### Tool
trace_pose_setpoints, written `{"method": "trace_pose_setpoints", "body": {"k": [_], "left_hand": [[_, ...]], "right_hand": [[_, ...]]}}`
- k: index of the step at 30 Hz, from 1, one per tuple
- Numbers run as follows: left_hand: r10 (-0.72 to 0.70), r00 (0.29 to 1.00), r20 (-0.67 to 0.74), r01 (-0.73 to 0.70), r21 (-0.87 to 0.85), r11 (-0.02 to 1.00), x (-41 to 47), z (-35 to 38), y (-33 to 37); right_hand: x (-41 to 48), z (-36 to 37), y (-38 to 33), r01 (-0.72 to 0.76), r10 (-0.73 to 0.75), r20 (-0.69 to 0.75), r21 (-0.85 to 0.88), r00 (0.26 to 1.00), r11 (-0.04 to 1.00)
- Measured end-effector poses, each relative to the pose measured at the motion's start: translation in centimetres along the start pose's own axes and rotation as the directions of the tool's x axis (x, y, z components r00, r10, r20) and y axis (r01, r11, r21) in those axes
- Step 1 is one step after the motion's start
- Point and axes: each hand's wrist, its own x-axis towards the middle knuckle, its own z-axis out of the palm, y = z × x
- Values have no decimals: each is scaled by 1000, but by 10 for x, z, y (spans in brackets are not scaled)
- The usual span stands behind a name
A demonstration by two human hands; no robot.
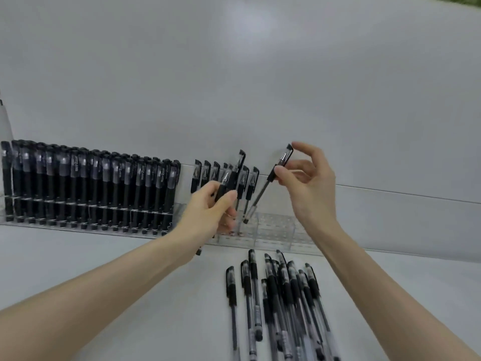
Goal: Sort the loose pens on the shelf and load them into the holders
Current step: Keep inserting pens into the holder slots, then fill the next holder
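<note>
Loose pens at 6 o'clock on shelf, blurred, lower ends cut off by the frame edge. Left hand grips black pens, caps up; count unclear, fingers hide the barrels. Right hand, at 3 o'clock and apart from the left, pinches one pen near the cap. Its lower end is at clear holder; can't tell if inside. Standing pens partly hidden. Full rack at 9 o'clock.

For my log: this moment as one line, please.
left hand grip: holds pens | right hand grip: pinches pen, lower end at clear holder | loose pens: on shelf
</note>
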Motion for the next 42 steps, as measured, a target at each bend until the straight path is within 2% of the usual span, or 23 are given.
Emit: {"method": "trace_pose_setpoints", "body": {"k": [4,14,24,31,35,37,39,42], "left_hand": [[33,999,-20,-34,-48,998,-1,1,-14],[110,993,29,-108,-86,990,-5,1,-30],[51,997,66,-51,-2,999,-10,1,-36],[-20,999,34,21,-33,999,-6,3,-38],[22,998,64,-19,-40,999,-9,4,-37],[31,995,91,-25,-63,998,-11,3,-35],[37,994,107,-27,-92,995,-12,4,-33],[40,994,106,-29,-104,994,-14,6,-32]], "right_hand": [[12,1,12,60,-67,-50,-135,996,989],[17,14,25,151,-153,11,-216,988,965],[9,13,49,172,-86,230,-387,969,906],[8,11,50,179,-89,228,-413,970,893],[5,8,47,184,-97,207,-457,973,870],[1,5,41,157,-98,156,-432,983,888],[-7,5,31,66,-23,146,-296,989,953],[-18,10,21,-112,126,275,-65,953,992]]}}
